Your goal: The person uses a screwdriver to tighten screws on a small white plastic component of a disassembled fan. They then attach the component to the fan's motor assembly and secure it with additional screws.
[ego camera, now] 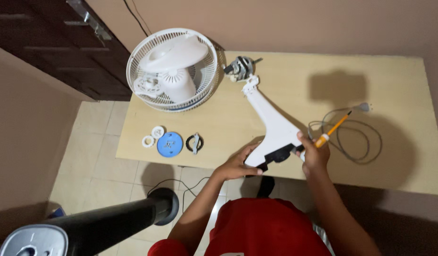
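Note:
A white fan stand body lies on the pale wooden table, with the bare motor at its far end. My left hand grips the stand's wide near end from the left. My right hand rests against the same end on the right and holds an orange-handled screwdriver, its tip pointing away to the upper right.
A white fan grille holding loose white fan parts sits at the table's far left. Two white rings, a blue disc and a black ring lie near the front edge. A grey cord coils on the right. A black pole with a grey base stands on the floor.

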